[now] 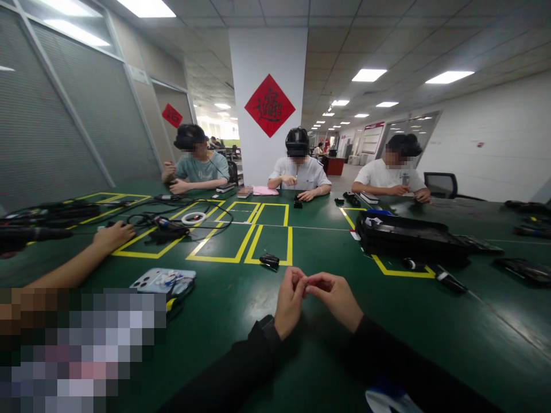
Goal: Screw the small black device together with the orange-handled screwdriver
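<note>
Above the green table [241, 355], my left hand [291, 299] and my right hand [338, 295] meet at the fingertips. Both are closed in a pinch, thumbs against forefingers. Whatever lies between the fingers is too small or hidden to make out. Just beyond my left hand, a small black object [270, 261] with a glossy surface lies on the table by a yellow tape outline [290, 246]. Neither hand touches it. Dark sleeves cover both my forearms, and a dark band circles my left wrist.
To the left lies a light blue phone [183, 276] with small items on it; a co-worker's arm [81, 258] reaches in beyond. Black cables [142, 221] and a white ring [193, 218] lie farther back. A long black tray [408, 232] and a screwdriver [450, 280] are at right. Several people sit opposite.
</note>
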Action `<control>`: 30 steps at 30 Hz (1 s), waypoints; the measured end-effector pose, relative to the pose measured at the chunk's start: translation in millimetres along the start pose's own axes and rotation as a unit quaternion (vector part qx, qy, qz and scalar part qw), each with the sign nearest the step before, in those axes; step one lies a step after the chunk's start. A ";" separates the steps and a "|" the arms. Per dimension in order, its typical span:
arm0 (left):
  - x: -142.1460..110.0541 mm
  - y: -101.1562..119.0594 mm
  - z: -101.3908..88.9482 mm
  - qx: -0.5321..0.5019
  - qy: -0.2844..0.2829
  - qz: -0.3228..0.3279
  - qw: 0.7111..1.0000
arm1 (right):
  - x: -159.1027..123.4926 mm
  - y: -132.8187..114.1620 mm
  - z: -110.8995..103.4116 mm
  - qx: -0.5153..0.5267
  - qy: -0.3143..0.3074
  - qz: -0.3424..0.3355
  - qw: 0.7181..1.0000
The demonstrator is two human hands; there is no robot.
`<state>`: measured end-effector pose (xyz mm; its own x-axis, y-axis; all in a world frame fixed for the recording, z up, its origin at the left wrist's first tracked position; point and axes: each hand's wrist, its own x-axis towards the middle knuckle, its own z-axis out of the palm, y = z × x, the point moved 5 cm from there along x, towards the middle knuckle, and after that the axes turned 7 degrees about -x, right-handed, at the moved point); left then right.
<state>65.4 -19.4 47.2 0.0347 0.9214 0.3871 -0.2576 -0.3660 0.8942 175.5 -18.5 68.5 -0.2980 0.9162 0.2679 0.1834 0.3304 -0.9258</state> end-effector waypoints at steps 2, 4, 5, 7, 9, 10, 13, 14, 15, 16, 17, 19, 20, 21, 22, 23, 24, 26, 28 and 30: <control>-2.0 1.5 0.7 0.008 0.006 -0.005 1.000 | 0.4 2.1 -3.6 -0.014 0.015 -0.001 1.000; -2.3 2.5 3.2 0.023 -0.009 -0.005 1.000 | 1.2 6.5 -12.0 -0.024 0.026 0.009 0.999; -1.7 2.4 4.9 0.030 -0.019 -0.005 0.999 | 1.2 8.8 -17.1 -0.029 0.031 0.015 0.999; 0.8 0.6 8.4 0.030 -0.032 -0.006 0.999 | -0.2 11.8 -25.8 -0.043 0.038 0.020 0.998; 4.2 -3.1 10.9 0.006 -0.029 -0.012 0.999 | -3.1 12.0 -28.9 -0.059 0.033 0.010 0.998; 5.7 -5.2 11.8 -0.012 -0.026 -0.019 0.999 | -4.8 11.5 -28.4 -0.063 0.029 0.003 0.998; 8.0 -10.7 14.3 -0.065 -0.042 -0.046 0.996 | -8.3 10.1 -23.9 -0.042 0.034 -0.007 0.999; 8.0 -11.5 14.7 -0.077 -0.054 -0.053 0.994 | -8.6 9.3 -21.9 -0.033 0.034 -0.008 0.999; 7.8 -11.8 14.8 -0.086 -0.064 -0.058 0.993 | -8.6 7.7 -19.5 -0.028 0.030 -0.012 0.999; 7.4 -11.7 14.5 -0.091 -0.072 -0.060 0.991 | -8.4 5.4 -17.1 -0.030 0.026 -0.018 0.999; 6.8 -11.2 13.9 -0.091 -0.075 -0.061 0.991 | -8.2 2.3 -14.7 -0.041 0.020 -0.026 0.999; 5.5 -9.7 13.3 -0.081 -0.082 -0.064 0.991 | -8.1 -4.7 -11.3 -0.082 0.009 -0.044 0.996; 4.7 -8.4 13.4 -0.072 -0.087 -0.063 0.992 | -8.4 -7.5 -11.7 -0.112 0.006 -0.053 0.992; 4.2 -6.5 13.3 -0.062 -0.094 -0.059 0.992 | -9.3 -9.0 -15.2 -0.148 0.008 -0.060 0.987; 4.0 -4.2 12.7 -0.049 -0.103 -0.053 0.992 | -10.7 -8.5 -23.0 -0.192 0.016 -0.067 0.979; 4.3 -1.6 11.0 -0.034 -0.110 -0.044 0.992 | -13.2 -5.4 -36.6 -0.241 0.033 -0.069 0.968; 5.6 1.1 7.5 -0.013 -0.113 -0.033 0.993 | -17.1 0.6 -57.3 -0.294 0.065 -0.068 0.951; 11.7 5.7 -6.8 0.050 -0.098 -0.005 0.994 | -31.2 21.9 -118.0 -0.418 0.158 -0.043 0.894; 22.9 9.2 -30.9 0.161 -0.045 0.041 0.985 | -56.3 51.9 -196.3 -0.523 0.274 0.011 0.807; 37.3 10.3 -58.5 0.302 0.019 0.095 0.948 | -88.4 86.2 -274.4 -0.571 0.362 0.089 0.731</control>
<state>7.5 18.9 57.7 0.0060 0.8306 0.5568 0.3444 -0.5244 0.7787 474.7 -8.9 38.1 0.3241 0.7112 0.6238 0.9451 -0.2140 -0.2470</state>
